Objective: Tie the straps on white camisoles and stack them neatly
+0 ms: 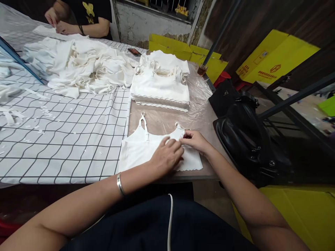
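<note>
A white camisole top (136, 153) lies flat before me at the table's near edge, its two thin straps pointing away from me. My right hand (196, 141) pinches it near the base of the right strap (178, 126). Across the front of the top, my left hand (167, 156) has its fingers curled onto the cloth close to the right fingertips; its thumb is hidden. Beyond it sits a stack of similar white tops (160, 87) with scalloped hems.
A heap of white garments (89, 66) covers the far left of the checked tablecloth (86, 139). There a co-worker's hands (60, 24) handle white cloth. A phone (134, 52), a drink cup (202, 70), a black bag (248, 136) and yellow boxes (277, 55) are around.
</note>
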The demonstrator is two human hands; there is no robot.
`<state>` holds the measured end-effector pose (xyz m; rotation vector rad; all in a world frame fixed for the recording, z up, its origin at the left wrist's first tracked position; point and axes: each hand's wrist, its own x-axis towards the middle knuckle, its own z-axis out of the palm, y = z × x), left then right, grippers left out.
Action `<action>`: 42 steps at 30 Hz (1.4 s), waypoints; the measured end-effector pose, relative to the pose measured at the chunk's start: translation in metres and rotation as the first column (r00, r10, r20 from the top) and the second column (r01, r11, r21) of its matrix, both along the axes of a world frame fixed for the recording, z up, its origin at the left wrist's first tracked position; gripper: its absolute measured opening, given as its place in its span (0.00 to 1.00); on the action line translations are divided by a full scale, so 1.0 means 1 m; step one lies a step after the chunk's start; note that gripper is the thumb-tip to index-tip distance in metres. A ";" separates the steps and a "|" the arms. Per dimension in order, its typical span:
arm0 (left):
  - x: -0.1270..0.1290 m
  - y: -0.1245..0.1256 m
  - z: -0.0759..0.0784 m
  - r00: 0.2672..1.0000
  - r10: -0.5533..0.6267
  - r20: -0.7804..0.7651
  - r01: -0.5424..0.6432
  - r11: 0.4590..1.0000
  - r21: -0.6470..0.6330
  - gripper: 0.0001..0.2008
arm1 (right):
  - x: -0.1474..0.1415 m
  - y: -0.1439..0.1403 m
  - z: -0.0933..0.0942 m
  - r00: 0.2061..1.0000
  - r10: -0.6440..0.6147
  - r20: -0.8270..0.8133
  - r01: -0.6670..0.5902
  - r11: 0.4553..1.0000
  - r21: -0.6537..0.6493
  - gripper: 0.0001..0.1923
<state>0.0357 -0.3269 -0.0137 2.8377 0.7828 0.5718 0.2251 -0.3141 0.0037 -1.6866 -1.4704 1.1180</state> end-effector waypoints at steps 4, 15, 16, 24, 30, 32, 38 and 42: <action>-0.011 -0.019 -0.017 0.977 -0.183 -0.108 0.182 0.983 -0.020 0.29 | 0.001 0.009 0.007 0.956 -0.085 -0.280 0.026 0.978 -0.206 0.09; -0.017 -0.020 -0.019 0.951 -0.260 -0.167 0.222 0.951 -0.216 0.38 | 0.000 0.090 0.038 0.557 -0.398 -0.728 0.107 0.905 -0.413 0.04; -0.018 -0.019 -0.020 0.951 -0.263 -0.166 0.226 0.951 -0.214 0.38 | 0.001 0.098 0.039 0.531 -0.393 -0.751 0.136 0.914 -0.382 0.05; -0.017 -0.018 -0.021 0.950 -0.278 -0.143 0.260 0.956 -0.135 0.38 | -0.001 0.144 0.035 0.858 -0.354 -0.373 0.187 0.891 -0.414 0.02; -0.062 -0.015 -0.003 0.982 0.166 0.091 -0.159 0.984 -0.080 0.25 | 0.011 0.117 0.057 0.970 -0.196 0.146 0.230 0.936 -0.266 0.11; -0.093 -0.012 0.002 0.885 0.458 0.077 -0.451 0.887 -0.096 0.19 | 0.024 0.085 0.064 0.899 -0.217 0.381 0.275 0.956 -0.105 0.15; -0.131 -0.011 0.002 0.638 0.724 -0.261 -0.767 0.628 -0.135 0.17 | 0.037 -0.043 0.025 0.777 -0.100 0.621 0.239 0.960 -0.143 0.18; -0.118 -0.012 0.000 0.692 0.701 -0.172 -0.721 0.656 -0.223 0.11 | 0.017 -0.080 -0.004 0.822 -0.264 0.505 0.280 0.959 0.045 0.14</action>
